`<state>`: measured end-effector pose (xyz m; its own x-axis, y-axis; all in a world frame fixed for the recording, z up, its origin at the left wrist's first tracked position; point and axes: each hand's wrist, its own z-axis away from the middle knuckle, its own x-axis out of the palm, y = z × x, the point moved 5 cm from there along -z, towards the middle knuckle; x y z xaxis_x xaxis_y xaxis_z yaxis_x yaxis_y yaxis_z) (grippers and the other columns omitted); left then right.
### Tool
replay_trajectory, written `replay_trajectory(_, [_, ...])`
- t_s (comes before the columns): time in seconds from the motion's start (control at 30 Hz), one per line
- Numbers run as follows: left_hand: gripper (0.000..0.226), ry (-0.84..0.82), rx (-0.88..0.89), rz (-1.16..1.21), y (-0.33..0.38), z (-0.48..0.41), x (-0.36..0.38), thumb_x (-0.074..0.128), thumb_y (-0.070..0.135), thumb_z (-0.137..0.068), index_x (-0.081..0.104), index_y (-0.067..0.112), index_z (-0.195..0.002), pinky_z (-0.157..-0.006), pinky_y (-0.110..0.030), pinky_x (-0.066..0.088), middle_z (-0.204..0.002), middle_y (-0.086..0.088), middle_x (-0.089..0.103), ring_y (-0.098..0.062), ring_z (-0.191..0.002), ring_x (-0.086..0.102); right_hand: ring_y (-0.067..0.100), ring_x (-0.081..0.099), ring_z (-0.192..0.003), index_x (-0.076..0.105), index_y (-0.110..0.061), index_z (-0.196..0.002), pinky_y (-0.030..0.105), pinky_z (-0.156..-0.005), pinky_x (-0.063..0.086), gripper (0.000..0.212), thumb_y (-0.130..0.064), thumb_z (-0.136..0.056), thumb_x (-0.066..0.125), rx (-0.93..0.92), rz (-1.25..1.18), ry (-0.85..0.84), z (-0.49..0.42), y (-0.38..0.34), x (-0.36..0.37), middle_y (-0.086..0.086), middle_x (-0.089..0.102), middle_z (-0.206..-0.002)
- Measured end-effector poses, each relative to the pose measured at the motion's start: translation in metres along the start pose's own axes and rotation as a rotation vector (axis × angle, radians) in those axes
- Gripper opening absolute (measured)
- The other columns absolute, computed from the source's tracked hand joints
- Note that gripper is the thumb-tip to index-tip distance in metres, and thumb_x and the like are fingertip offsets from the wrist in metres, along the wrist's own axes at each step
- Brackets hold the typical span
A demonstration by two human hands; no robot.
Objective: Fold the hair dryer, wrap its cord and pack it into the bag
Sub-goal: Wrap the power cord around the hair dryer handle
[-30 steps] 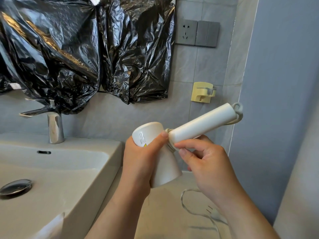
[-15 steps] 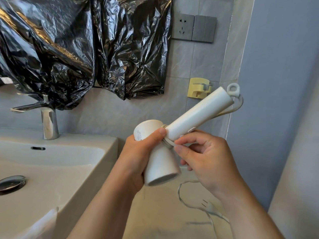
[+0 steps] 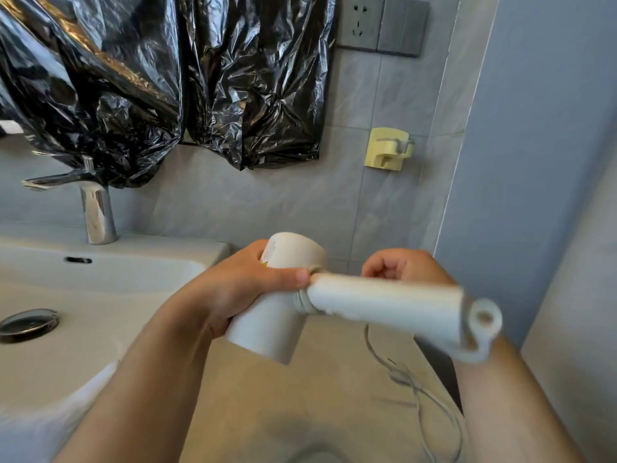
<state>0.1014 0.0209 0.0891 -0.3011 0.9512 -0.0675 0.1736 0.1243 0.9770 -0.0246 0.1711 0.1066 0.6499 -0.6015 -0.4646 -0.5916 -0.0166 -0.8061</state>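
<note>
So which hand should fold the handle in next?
Right. The left hand grips the barrel beside the hinge, steadying it. The right hand is curled behind the handle, so it can likely swing it in. Its actual grip is hidden.

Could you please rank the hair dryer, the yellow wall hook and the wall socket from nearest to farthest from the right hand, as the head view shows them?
1. The hair dryer: its handle crosses just in front of the right hand.
2. The yellow hook: mounted above the hand.
3. The wall socket: higher still, at the top of the view.
</note>
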Motion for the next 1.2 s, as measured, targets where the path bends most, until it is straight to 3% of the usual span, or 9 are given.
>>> replay_trajectory(0.1, [0.074,0.092,0.021,-0.274,0.003,0.001,-0.006,0.092,0.036,-0.035,0.064,0.03,-0.103,-0.067,-0.042,0.06,-0.089,-0.005,0.074,-0.025,-0.079,0.072,0.008,0.047,-0.047,0.061,-0.017,-0.064,0.019,-0.047,0.037,0.026,-0.003,-0.067,0.083,0.055,0.082,-0.013,0.0,0.003,0.004,-0.005,0.055,-0.05])
replay_trajectory(0.27, [0.083,0.256,0.066,-0.685,0.013,0.003,0.004,0.096,0.041,-0.041,0.049,0.045,-0.109,-0.066,-0.027,0.055,-0.085,0.008,0.064,-0.006,-0.071,0.063,0.009,0.045,-0.045,0.062,-0.008,-0.076,0.019,-0.037,0.034,0.015,0.005,-0.08,0.067,0.153,0.004,-0.069,0.007,0.003,0.008,0.004,0.061,-0.056])
replay_trajectory(0.53, [0.101,0.57,0.167,-0.91,0.02,0.005,0.013,0.085,0.056,-0.048,0.027,0.05,-0.13,-0.077,-0.036,0.05,-0.107,0.016,0.054,-0.016,-0.09,0.059,0.017,0.052,-0.045,0.057,-0.006,-0.091,0.025,-0.042,0.046,0.015,0.004,-0.084,0.048,0.252,-0.062,0.092,-0.001,0.0,0.018,0.017,0.065,-0.076])
replay_trajectory(0.63, [0.101,0.63,0.244,-0.942,0.026,0.009,0.017,0.083,0.06,-0.052,0.023,0.048,-0.133,-0.078,-0.036,0.051,-0.117,0.016,0.052,-0.017,-0.096,0.058,0.015,0.054,-0.039,0.058,-0.005,-0.095,0.021,-0.043,0.047,0.014,0.002,-0.086,0.049,0.282,-0.121,0.11,0.0,-0.002,0.019,0.015,0.063,-0.074])
replay_trajectory(0.77, [0.1,0.666,0.312,-0.995,0.032,0.012,0.023,0.083,0.059,-0.055,0.021,0.046,-0.133,-0.075,-0.036,0.05,-0.121,0.013,0.051,-0.019,-0.1,0.058,0.017,0.058,-0.045,0.066,-0.014,-0.092,0.034,-0.053,0.053,0.02,-0.004,-0.085,0.051,0.229,0.111,0.095,0.002,-0.004,0.011,0.006,0.063,-0.067])
replay_trajectory(0.9, [0.1,0.766,0.427,-1.05,0.035,0.014,0.024,0.086,0.053,-0.055,0.026,0.039,-0.133,-0.062,-0.032,0.04,-0.114,0.006,0.054,-0.026,-0.094,0.06,0.012,0.06,-0.057,0.064,-0.057,-0.089,0.037,-0.071,0.057,0.049,-0.011,-0.091,0.049,0.181,0.225,-0.06,0.01,-0.011,0.013,0.002,0.063,-0.069])
replay_trajectory(0.97, [0.1,0.798,0.481,-1.087,0.036,0.016,0.024,0.088,0.051,-0.054,0.03,0.035,-0.133,-0.061,-0.032,0.04,-0.113,0.003,0.056,-0.028,-0.092,0.061,0.012,0.054,-0.055,0.058,-0.069,-0.081,0.034,-0.065,0.055,0.059,-0.012,-0.092,0.046,0.186,0.22,-0.102,0.013,-0.015,0.016,0.002,0.057,-0.069])
replay_trajectory(1.1, [0.102,0.856,0.523,-0.932,0.038,0.019,0.02,0.089,0.048,-0.052,0.027,0.04,-0.132,-0.069,-0.03,0.039,-0.12,0.008,0.054,-0.018,-0.1,0.056,0.012,0.043,-0.045,0.062,-0.045,-0.102,0.026,-0.04,0.047,0.049,-0.002,-0.094,0.041,0.205,-0.154,-0.091,0.016,-0.026,0.02,0.009,0.053,-0.078])
replay_trajectory(1.2, [0.101,0.894,0.544,-0.772,0.036,0.02,0.016,0.088,0.053,-0.052,0.027,0.043,-0.133,-0.076,-0.027,0.038,-0.119,0.018,0.047,-0.003,-0.102,0.048,0.01,0.038,-0.042,0.061,-0.032,-0.119,0.02,-0.033,0.035,0.043,-0.002,-0.096,0.041,0.171,-0.347,-0.099,0.014,-0.028,0.02,0.008,0.054,-0.074])
